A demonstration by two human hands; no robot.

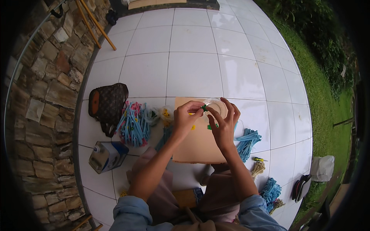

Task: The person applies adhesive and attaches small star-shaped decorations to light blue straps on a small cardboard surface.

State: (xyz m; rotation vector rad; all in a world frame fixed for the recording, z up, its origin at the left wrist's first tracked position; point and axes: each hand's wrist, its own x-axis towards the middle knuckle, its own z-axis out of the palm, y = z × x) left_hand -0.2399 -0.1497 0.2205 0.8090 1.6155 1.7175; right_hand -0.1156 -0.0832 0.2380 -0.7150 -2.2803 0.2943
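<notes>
My left hand [186, 116] and my right hand [222, 120] meet above a tan cardboard sheet [197, 148] lying on the white tiled floor. Between the fingertips of both hands sits a small green piece [204, 108]. My right hand also holds a clear roll of tape [217, 106] against it, and another small green bit [209, 126] shows under that palm. A tiny yellow piece [192, 127] lies on the cardboard below my left hand.
A pile of blue and pink strips [133, 123] lies left of the cardboard, beside a brown patterned bag [107, 103] and a blue-white carton [107, 155]. More blue bundles [247, 141] lie to the right. A stone wall [42, 96] runs along the left, grass [327, 96] on the right.
</notes>
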